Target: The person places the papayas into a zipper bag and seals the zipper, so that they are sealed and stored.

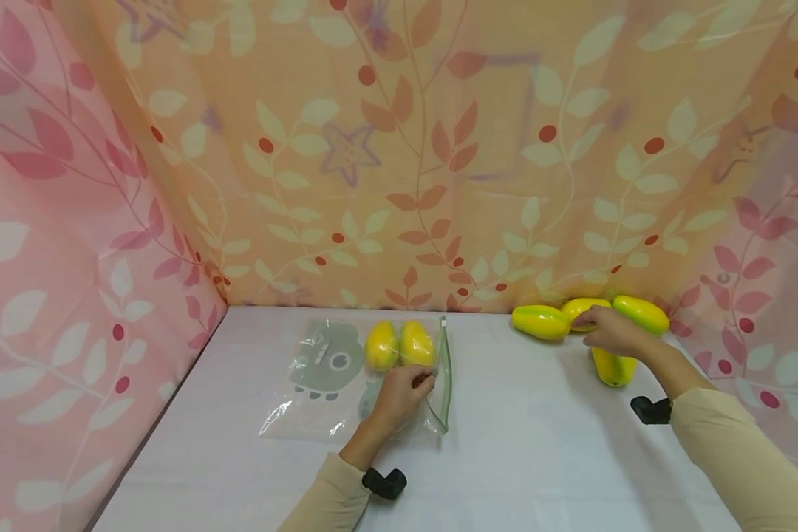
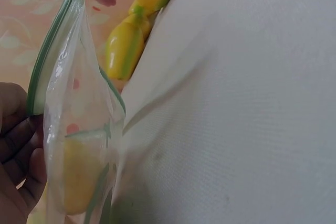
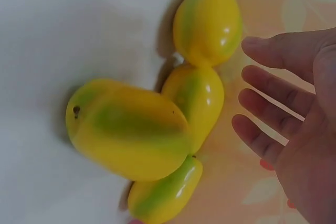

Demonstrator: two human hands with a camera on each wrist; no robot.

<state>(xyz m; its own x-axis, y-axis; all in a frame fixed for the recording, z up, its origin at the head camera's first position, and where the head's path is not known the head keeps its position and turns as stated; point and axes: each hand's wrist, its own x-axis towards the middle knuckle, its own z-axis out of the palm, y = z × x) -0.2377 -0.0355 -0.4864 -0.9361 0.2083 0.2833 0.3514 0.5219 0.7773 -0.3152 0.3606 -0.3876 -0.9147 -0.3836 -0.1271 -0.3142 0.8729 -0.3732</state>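
Observation:
A clear zip bag (image 1: 332, 421) with a printed grey-green cartoon animal lies on the white table, its green-edged mouth facing right. Inside it are two glossy yellow-green fruits, a left one (image 1: 382, 346) and a right one (image 1: 417, 344), like mangoes or papayas. My left hand (image 1: 399, 395) pinches the bag near its mouth; in the left wrist view the green zip edge (image 2: 50, 51) stands raised beside the fingers. My right hand (image 1: 613, 334) hovers over several more such fruits at the right, among them a near one (image 3: 128, 129). Its fingers are spread, apart from the fruit.
Behind the table hangs a leaf-patterned orange curtain (image 1: 425, 162), with pink leaf-patterned cloth (image 1: 60, 295) along the left side. The fruits at the right lie close to the back edge. Black wrist mounts (image 1: 384, 484) sit on both forearms.

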